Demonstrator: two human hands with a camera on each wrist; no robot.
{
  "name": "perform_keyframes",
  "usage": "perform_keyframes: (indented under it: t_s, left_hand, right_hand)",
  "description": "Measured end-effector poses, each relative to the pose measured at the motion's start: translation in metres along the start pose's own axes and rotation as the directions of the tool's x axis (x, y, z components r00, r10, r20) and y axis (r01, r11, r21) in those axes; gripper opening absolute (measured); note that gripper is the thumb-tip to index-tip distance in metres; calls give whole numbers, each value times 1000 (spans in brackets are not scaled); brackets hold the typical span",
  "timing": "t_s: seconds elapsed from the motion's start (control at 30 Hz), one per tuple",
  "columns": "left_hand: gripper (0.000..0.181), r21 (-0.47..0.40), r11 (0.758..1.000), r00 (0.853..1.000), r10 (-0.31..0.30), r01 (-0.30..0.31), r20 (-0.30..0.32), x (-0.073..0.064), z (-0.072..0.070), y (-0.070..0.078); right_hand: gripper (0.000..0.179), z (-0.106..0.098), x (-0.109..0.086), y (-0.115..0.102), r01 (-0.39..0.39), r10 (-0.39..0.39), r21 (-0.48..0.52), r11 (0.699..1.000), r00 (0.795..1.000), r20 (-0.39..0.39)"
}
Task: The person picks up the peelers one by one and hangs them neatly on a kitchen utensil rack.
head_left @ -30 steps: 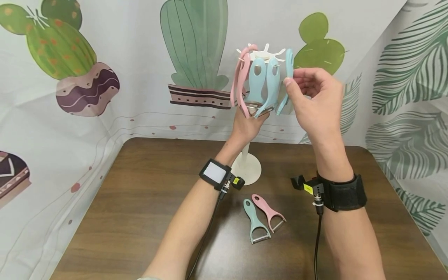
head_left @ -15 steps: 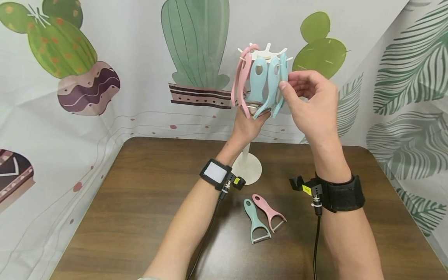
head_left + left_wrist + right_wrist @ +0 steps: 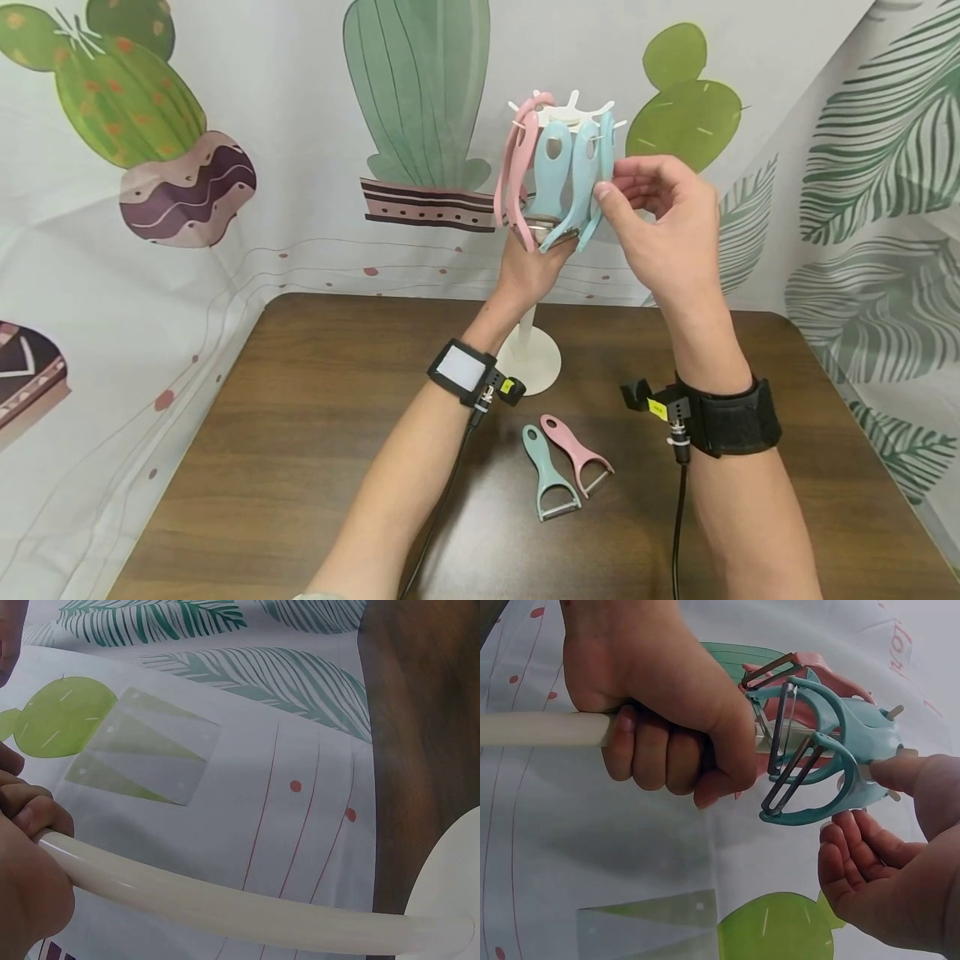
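Observation:
My left hand (image 3: 528, 271) grips the pole of a white stand (image 3: 225, 886) just under its top. From the white hook ring (image 3: 572, 115) hang pink peelers (image 3: 521, 179) on the left and light-blue peelers (image 3: 552, 171) at the front. At the ring's right side my right hand (image 3: 667, 217) pinches the rightmost light-blue peeler (image 3: 605, 150) by its handle, which hangs at a hook. In the right wrist view the thumb lies over that handle, with curled fingertips (image 3: 840, 819) right at its lower edge. The metal blades point down toward my left hand.
A green peeler (image 3: 542, 462) and a pink peeler (image 3: 573, 450) lie side by side on the brown table (image 3: 337, 417). The stand's round base (image 3: 546, 362) rests on the table behind them. A printed cactus cloth (image 3: 300, 150) hangs at the back.
The light-blue peeler in my right hand has moved left from beside the ring onto a hook, then shifted slightly farther left. My left hand stays on the pole.

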State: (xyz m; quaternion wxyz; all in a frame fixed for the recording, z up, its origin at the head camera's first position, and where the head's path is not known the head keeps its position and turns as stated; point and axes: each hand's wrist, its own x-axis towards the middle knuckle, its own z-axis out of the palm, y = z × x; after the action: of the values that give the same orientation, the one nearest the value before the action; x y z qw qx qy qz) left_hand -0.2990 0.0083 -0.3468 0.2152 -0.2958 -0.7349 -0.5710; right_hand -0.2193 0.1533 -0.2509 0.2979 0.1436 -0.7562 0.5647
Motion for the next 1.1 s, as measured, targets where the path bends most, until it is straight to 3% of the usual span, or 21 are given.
perform_keyframes:
  t_s: [0.67,1.1]
  left_hand:
    - [56,-1,1000,1000,-4,4,-14,1,-1,-3]
    - [56,-3,1000,1000,-10,10,-9,-1,1,-1]
  right_hand:
    - [23,-8,-16,16,-4,5,33,999,1000,-17]
    - [21,-16,-50,32,-36,36,3,999,999,-18]
